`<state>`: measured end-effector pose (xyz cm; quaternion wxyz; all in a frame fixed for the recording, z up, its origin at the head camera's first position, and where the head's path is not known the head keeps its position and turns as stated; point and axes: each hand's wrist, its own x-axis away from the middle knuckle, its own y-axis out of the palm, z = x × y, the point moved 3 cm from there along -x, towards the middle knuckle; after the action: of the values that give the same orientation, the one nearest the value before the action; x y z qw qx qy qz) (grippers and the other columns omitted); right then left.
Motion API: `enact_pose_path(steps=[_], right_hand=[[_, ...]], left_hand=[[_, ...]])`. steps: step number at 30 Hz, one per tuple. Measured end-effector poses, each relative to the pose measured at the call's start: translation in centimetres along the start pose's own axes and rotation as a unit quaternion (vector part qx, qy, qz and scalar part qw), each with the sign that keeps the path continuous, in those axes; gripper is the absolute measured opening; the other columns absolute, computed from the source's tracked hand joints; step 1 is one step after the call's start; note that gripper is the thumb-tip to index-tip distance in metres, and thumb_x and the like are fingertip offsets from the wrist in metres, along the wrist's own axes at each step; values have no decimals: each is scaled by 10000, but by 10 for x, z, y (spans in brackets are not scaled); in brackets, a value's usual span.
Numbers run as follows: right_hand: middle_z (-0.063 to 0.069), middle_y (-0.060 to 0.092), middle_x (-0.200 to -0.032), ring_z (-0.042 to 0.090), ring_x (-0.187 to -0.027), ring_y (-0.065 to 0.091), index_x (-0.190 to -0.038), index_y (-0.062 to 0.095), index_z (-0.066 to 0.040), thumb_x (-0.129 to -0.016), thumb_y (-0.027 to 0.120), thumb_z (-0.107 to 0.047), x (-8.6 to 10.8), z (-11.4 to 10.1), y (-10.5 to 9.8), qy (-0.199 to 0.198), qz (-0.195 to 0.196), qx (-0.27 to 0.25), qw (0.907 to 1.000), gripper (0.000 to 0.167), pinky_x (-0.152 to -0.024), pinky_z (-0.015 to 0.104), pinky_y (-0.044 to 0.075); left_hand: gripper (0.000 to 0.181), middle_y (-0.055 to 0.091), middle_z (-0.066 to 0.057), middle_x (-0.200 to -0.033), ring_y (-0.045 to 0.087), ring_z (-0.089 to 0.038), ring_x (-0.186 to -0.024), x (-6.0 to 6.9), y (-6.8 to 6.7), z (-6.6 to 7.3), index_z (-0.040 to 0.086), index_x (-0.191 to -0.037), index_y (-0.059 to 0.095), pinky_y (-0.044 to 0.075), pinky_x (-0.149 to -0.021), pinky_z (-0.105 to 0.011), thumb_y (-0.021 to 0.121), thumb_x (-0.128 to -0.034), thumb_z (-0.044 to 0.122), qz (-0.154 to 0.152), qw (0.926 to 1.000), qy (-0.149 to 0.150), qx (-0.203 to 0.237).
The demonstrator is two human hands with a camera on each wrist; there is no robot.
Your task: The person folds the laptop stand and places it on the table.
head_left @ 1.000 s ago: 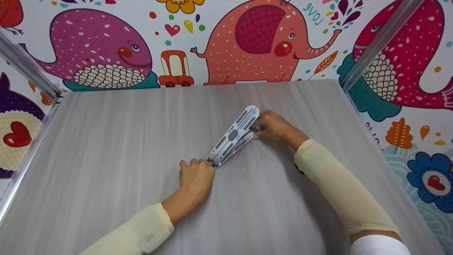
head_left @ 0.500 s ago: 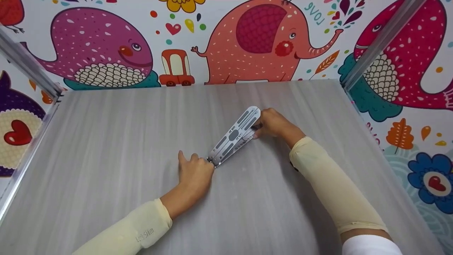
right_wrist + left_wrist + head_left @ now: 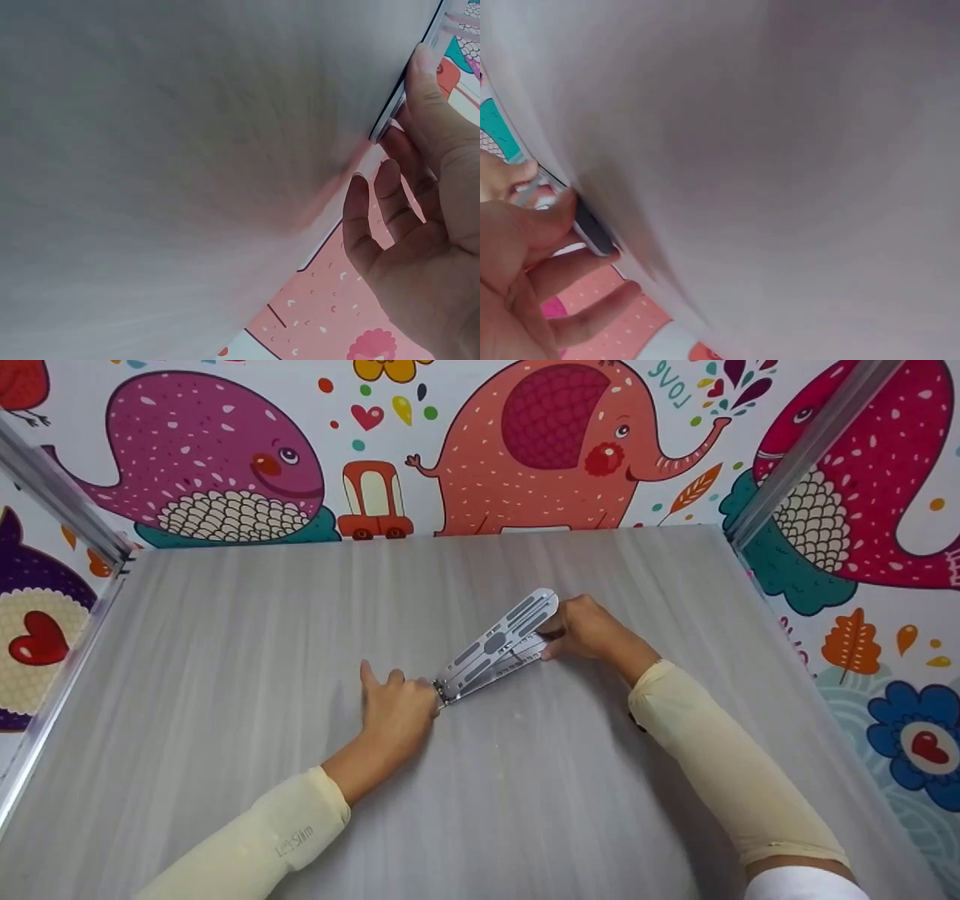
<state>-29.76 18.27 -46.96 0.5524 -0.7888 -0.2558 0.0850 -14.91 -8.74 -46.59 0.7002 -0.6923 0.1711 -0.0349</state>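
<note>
A silver folding laptop stand [image 3: 496, 643] with slotted plates and grey pads lies slantwise at the middle of the table [image 3: 225, 660]. Its upper plate is raised at an angle from the lower one, joined at the near-left hinge end. My left hand [image 3: 396, 711] grips that hinge end, forefinger lifted outward in the head view. Close up, the left thumb and a finger pinch a dark grey end piece [image 3: 592, 229]. At the far-right end, my right hand [image 3: 594, 631] holds the lower plate; the right wrist view has its thumb on the plate's edge [image 3: 390, 112], other fingers loosely bent.
A wall with printed cartoon animals [image 3: 555, 450] rises behind the table's far edge. Metal frame posts stand at the back left [image 3: 67, 491] and back right [image 3: 814, 457] corners. Pale sleeves cover both forearms.
My left hand has shifted left and slightly away with the hinge end. The right hand has moved slightly right. The gap between the stand's two plates looks wider.
</note>
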Motion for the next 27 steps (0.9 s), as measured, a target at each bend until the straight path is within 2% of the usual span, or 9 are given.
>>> enact_pose_path(steps=[3, 8, 16, 21, 27], right_hand=[[48, 766, -1173, 191, -920, 639, -1267, 705, -131, -758, 889, -338, 6, 0, 1, -87, 36, -44, 9999, 580, -795, 325, 564], [59, 774, -1114, 184, -874, 640, -1257, 699, -122, -776, 883, -287, 15, 0, 1, -189, 71, -22, 9998, 541, -758, 309, 563], [103, 746, -941, 175, -773, 621, -1198, 737, -76, -785, 890, -237, 29, -5, 3, -883, 333, 354, 9949, 469, -717, 352, 564], [117, 709, -862, 167, -720, 582, -1157, 755, -32, -774, 896, -211, 40, -10, 6, -1150, 541, 435, 9909, 445, -656, 362, 535], [102, 678, -780, 135, -644, 510, -1109, 781, -12, -770, 894, -235, 52, -18, 10, -1289, 746, 601, 9870, 421, -578, 330, 483]], left_hand=[[246, 759, -98, -810, 688, -351, -869, -4, 2, -7, 70, -864, 798, 322, -1012, -816, 826, -801, 306, -78, 9999, 14, 90], [185, 771, -85, -826, 685, -354, -874, -13, 5, -20, 115, -883, 786, 286, -1030, -832, 800, -817, 287, -180, 9994, 2, 293], [143, 766, -81, -797, 678, -354, -870, -28, 8, -40, 147, -870, 749, 251, -1053, -834, 730, -901, 286, -280, 9986, -25, 449], [162, 768, -88, -806, 672, -368, -896, -40, 9, -51, 168, -928, 756, 222, -1060, -843, 759, -877, 322, -389, 9982, 131, 428], [342, 797, -60, -987, 676, -373, -1016, -51, 12, -61, 231, -1203, 777, 180, -1070, -856, 746, -893, 371, -493, 9971, 417, 398]])
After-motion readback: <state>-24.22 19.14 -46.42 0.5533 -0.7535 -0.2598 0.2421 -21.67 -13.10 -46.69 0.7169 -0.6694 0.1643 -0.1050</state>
